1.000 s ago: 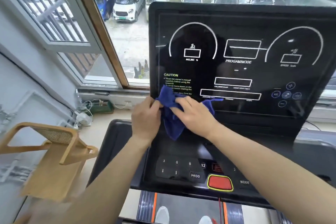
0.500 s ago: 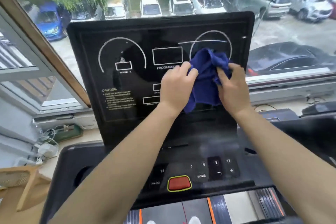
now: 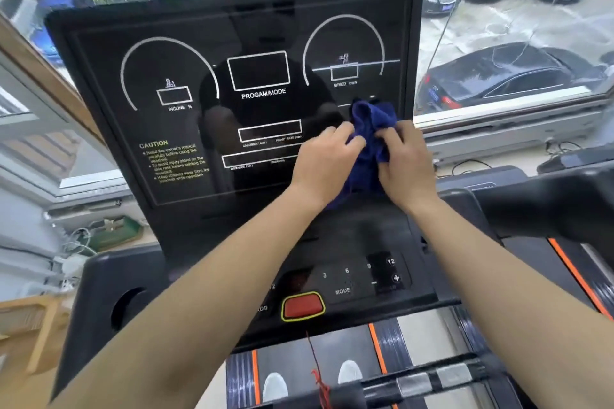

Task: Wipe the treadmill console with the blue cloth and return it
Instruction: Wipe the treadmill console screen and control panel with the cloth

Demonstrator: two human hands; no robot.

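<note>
- While both hands press in at the lower right of the treadmill console (image 3: 186,129), the blue cloth (image 3: 372,129) sits bunched between them, against the glossy black screen.
- The left hand (image 3: 327,164) has its fingers curled closed on the cloth's left side; the right hand (image 3: 407,164) pinches the right side, fingers bent around the fabric.
- A crumpled mound of cloth rises above the fingertips of both hands, and a darker fold hangs down between the wrists.
- Left of the fingers, white print reads "PROGAM/MODE", "INCLINE %", "CALORIES" and "DISTANCE"; just above the cloth is "SPEED".
- Farther left, a yellow heading reads "CAUTION"; the small lines under it are too fine to read fully.
- Below the wrists, the keypad (image 3: 368,276) shows "3", "6", "9", "12", "+" and "MODE", with a red button (image 3: 303,305) ringed in yellow nearby.
- A round cup recess (image 3: 128,309) at the console's left end, well apart from the hands, looks dark inside; I cannot tell what it holds.
</note>
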